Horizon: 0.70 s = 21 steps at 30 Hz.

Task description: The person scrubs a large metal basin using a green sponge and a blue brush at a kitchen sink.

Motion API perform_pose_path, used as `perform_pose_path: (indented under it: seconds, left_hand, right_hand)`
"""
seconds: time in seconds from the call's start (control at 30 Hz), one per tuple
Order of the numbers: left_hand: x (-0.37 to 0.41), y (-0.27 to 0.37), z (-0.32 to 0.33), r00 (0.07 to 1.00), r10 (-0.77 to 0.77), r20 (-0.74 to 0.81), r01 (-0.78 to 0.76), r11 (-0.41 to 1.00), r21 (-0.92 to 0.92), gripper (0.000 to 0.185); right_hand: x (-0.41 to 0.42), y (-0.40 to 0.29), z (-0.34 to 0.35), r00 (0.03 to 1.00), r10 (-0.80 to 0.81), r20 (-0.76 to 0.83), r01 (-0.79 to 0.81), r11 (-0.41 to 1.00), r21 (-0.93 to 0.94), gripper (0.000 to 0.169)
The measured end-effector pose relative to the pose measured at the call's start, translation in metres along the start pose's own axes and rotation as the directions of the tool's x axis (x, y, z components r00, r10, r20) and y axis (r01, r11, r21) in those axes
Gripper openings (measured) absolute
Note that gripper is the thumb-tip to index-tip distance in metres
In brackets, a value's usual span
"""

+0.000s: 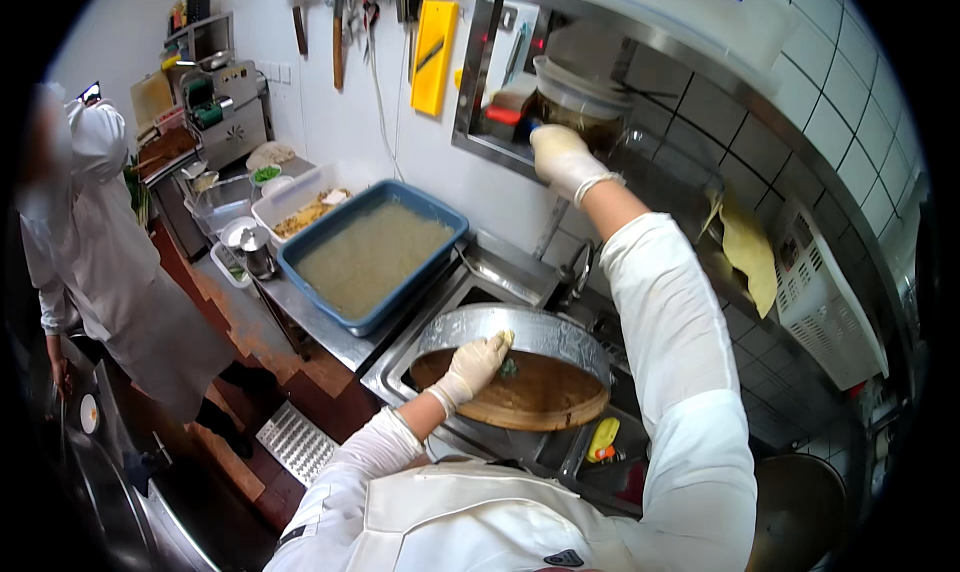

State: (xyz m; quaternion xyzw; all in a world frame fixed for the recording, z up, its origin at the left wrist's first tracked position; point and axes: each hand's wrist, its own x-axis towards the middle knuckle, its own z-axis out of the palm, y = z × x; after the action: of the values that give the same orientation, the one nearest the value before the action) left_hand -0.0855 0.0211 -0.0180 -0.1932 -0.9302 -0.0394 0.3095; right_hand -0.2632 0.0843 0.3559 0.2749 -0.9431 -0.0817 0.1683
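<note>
My left hand (480, 362), in a thin pale glove, is at the near side of the metal rim of a large round steamer (517, 332) with a brown base, tilted over the sink; a small yellowish scrap shows at its fingertips, and its fingers are closed on the rim or the scrap. Higher up, my gloved right hand (561, 156) reaches to the steel wall shelf, beside a red-lidded box (504, 114) and below a clear plastic tub (581, 88). A bit of blue shows at its fingers; what it grips is hidden.
Left of the sink, a blue tub (375, 253) of cloudy liquid stands on the steel counter. A faucet (581, 264) rises behind the steamer. A yellow bottle (602, 438) lies beside the sink. A white perforated basket (825, 302) is at right. A person (112, 249) stands at left.
</note>
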Motion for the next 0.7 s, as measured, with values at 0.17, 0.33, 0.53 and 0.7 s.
perform_pose_path:
  seconds: [0.17, 0.33, 0.53, 0.7]
  left_hand:
    - [0.01, -0.002, 0.003, 0.998, -0.017, -0.065, 0.018, 1.0, 0.018, 0.043]
    - [0.009, 0.004, 0.001, 1.0, -0.025, 0.009, 0.025, 0.999, -0.031, 0.054]
    - [-0.014, 0.007, -0.043, 0.987, -0.156, -0.028, 0.123, 0.866, -0.485, 0.054]
    - [-0.067, 0.026, -0.005, 0.474, -0.585, 0.658, 0.406, -0.518, -0.753, 0.031]
  right_hand:
    - [-0.076, -0.004, -0.008, 0.916, -0.147, -0.374, 0.193, 0.977, 0.088, 0.024]
    - [-0.2, -0.019, 0.098, 0.949, -0.217, -0.228, 0.29, 0.884, 0.367, 0.031]
    - [-0.213, 0.015, 0.26, 0.953, 0.287, 0.096, -0.291, 0.781, 0.552, 0.031]
    - [-0.216, -0.005, 0.259, 0.976, 0.217, -0.022, -0.165, 0.799, 0.578, 0.025]
